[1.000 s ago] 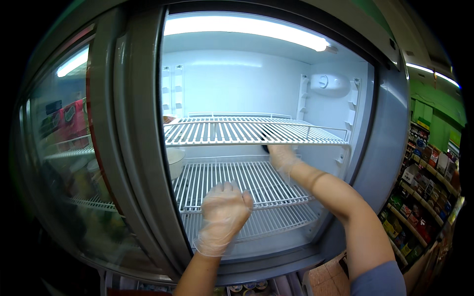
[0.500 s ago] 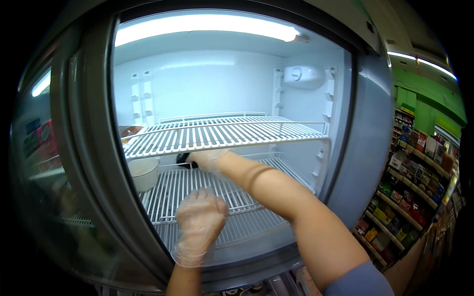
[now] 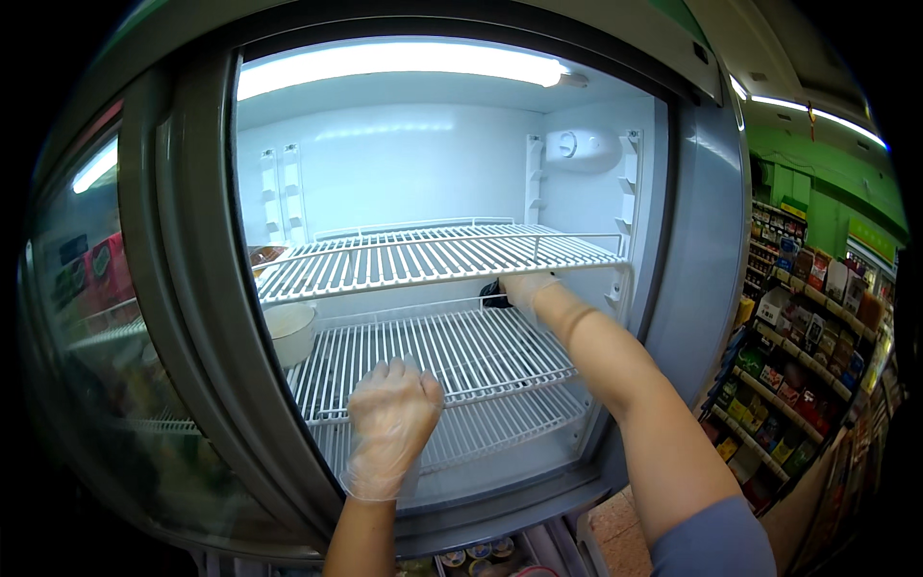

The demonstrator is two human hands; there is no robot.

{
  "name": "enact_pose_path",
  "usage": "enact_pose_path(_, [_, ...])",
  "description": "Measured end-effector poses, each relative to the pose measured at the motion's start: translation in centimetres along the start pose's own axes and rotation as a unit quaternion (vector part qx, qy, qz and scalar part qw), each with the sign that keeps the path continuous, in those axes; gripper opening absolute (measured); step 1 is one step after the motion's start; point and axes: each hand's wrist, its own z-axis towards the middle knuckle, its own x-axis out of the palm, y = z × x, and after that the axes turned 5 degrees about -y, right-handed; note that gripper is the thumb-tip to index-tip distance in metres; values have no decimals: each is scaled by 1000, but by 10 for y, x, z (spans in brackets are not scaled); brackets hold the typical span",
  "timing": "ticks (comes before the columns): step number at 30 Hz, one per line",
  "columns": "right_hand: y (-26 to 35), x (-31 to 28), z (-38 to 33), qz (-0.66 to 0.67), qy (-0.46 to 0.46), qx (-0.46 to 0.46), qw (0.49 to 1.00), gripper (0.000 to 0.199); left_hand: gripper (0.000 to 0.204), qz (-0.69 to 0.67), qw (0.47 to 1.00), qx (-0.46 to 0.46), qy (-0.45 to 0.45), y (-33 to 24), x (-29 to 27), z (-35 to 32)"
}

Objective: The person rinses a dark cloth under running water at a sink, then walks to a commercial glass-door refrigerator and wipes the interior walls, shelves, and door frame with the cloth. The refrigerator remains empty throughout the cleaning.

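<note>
Your left hand (image 3: 392, 413) is clenched on the middle shelf's (image 3: 461, 356) front rail; your right hand (image 3: 527, 288), deep inside, grasps a dark cloth (image 3: 494, 292).

Bright fridge striplight (image 3: 399, 67), fisheye-bent edges.

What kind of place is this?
Probably a shop. The gloved left hand rests on a white wire shelf inside a lit glass-door display fridge, and colourful packaged goods fill store racks on the right.
</note>
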Motion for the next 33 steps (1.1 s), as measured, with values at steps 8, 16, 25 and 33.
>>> enact_pose_path(8, [29, -27, -21, -93, 54, 3, 994, 40, 17, 22, 999, -5, 24, 2, 4, -1])
enact_pose_path(16, [66, -39, -29, 202, 260, 34, 944, 40, 20, -11, 999, -41, -7, -2, 3, -2])
enact_pose_path(25, [169, -12, 1, 430, 215, -185, 857, 55, 15, 9, 1000, 12, -1, 3, 0, -6])
enact_pose_path(33, [59, -19, -44, 219, 144, -73, 962, 44, 15, 67, 996, 58, -18, 2, -1, 1])
